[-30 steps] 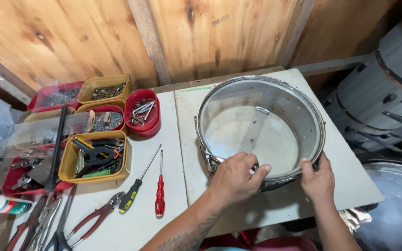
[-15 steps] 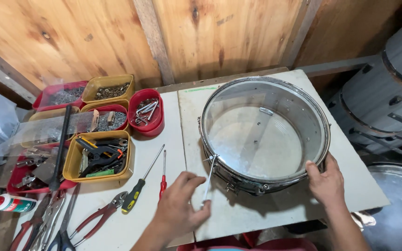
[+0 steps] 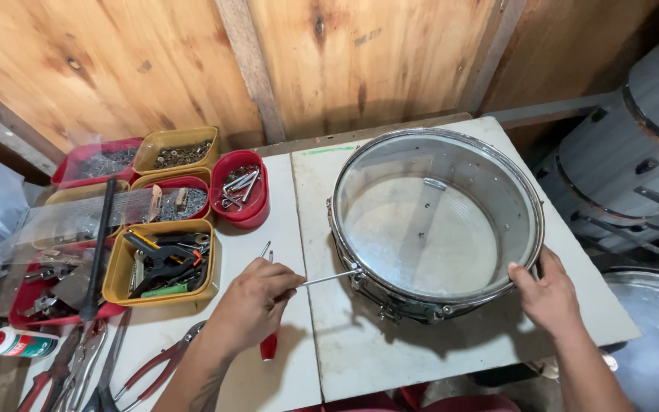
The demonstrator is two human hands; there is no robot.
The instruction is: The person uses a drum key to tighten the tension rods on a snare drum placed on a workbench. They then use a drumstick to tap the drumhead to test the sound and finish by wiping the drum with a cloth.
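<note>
The metal drum shell (image 3: 436,221) lies open side up on the white table (image 3: 345,358), and everything else sits around it. The left hand (image 3: 252,305) is to the drum's left, fingers pinched narrow around a thin metal rod (image 3: 329,278) whose far tip touches the drum's near-left wall beside a lug. The right hand (image 3: 549,296) is pressed on the drum's near-right rim, fingers curled over the edge, gripping it. Under the left hand, left of the drum, a red-handled screwdriver (image 3: 268,345) lies flat on the table, its handle poking out toward the near edge. Farther left of the drum stands a yellow tray (image 3: 163,263) of clamps and tools, with a round red tub (image 3: 239,200) of metal bits behind it. Red-handled pliers (image 3: 158,362) lie on the near-left side, well apart from the drum. To the drum's right, off the table, another grey drum (image 3: 634,175) stands on its side
</note>
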